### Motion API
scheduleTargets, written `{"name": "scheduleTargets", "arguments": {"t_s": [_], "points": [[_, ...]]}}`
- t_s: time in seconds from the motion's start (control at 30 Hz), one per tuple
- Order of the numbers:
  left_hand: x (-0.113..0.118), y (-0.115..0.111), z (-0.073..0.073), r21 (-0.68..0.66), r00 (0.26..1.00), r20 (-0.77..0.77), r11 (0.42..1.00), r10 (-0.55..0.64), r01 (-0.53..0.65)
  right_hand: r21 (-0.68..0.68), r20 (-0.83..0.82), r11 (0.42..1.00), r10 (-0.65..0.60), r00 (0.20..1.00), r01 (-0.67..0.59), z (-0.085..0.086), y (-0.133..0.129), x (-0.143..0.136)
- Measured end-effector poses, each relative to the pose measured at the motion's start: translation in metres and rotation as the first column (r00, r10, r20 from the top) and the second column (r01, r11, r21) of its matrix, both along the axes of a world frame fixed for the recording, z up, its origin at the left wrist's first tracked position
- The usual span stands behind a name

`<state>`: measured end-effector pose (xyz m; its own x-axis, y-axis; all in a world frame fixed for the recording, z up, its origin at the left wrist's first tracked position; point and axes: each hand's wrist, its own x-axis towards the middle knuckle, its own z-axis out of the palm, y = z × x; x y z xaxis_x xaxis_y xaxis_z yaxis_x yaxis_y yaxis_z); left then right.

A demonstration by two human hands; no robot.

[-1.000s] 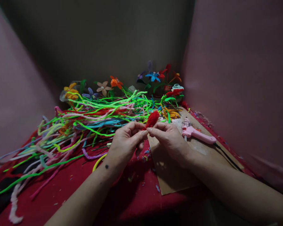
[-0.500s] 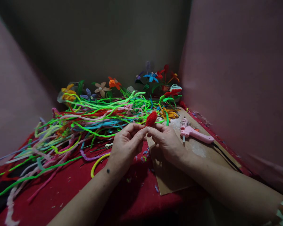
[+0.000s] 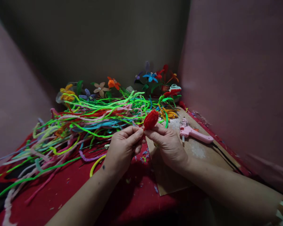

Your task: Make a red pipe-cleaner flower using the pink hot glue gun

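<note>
A red fuzzy petal bent from pipe cleaner (image 3: 151, 119) stands up between my two hands, its loops pointing away from me. My left hand (image 3: 124, 145) pinches its narrow lower end between thumb and forefinger. The thumb and fingers of my right hand (image 3: 168, 142) are closed on its base from the other side. Beyond the hands lies a big heap of loose pipe cleaners (image 3: 96, 117) in green, pink, red, blue and yellow. An orange pipe-cleaner flower (image 3: 169, 113) rests just behind the petal.
A pink glue gun (image 3: 195, 134) with a black cord lies on a brown board (image 3: 176, 183) at the right. Finished pipe-cleaner flowers (image 3: 151, 77) stand along the back wall. Small fuzz scraps dot the red cloth (image 3: 132, 201). Pink sheets hang on both sides.
The red petal has turned and now shows a broader, looped side. My right hand has shifted slightly around its base; my left hand has moved a little left.
</note>
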<state>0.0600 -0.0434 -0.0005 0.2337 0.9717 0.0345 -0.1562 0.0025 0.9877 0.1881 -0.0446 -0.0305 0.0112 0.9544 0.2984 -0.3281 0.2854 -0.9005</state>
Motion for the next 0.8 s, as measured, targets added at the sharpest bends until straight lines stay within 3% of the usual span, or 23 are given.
{"name": "scheduleTargets", "arguments": {"t_s": [0.2,0.4,0.5,0.57,0.63,0.73,0.8], "points": [[-0.003,0.0,0.0,0.118,0.993,-0.098,0.992,0.062,-0.05,-0.056,-0.202,0.984,0.155,0.967,-0.17,-0.002,0.003,-0.003],[-0.007,0.008,-0.005,-0.011,0.988,-0.08,0.991,-0.134,0.133,-0.194,-0.24,0.964,0.134,0.961,-0.183,0.005,-0.001,-0.003],[-0.003,0.008,-0.007,-0.042,0.994,-0.049,0.995,-0.092,0.09,-0.264,-0.309,0.943,0.117,0.944,-0.203,0.008,0.0,-0.005],[0.002,0.005,-0.009,0.044,0.995,-0.08,0.998,0.052,-0.049,-0.302,-0.369,0.927,0.1,0.924,-0.221,0.009,0.002,-0.007],[0.006,0.0,-0.011,0.24,0.969,-0.153,0.958,0.196,-0.156,-0.317,-0.436,0.917,0.085,0.896,-0.242,0.01,0.003,-0.01],[0.007,-0.004,-0.015,0.52,0.902,-0.316,0.849,0.295,-0.095,-0.306,-0.518,0.911,0.084,0.851,-0.277,0.01,0.004,-0.012],[0.005,-0.003,-0.02,0.661,0.817,-0.421,0.75,0.393,-0.021,-0.3,-0.542,0.906,0.095,0.835,-0.298,0.011,0.005,-0.013]]}}
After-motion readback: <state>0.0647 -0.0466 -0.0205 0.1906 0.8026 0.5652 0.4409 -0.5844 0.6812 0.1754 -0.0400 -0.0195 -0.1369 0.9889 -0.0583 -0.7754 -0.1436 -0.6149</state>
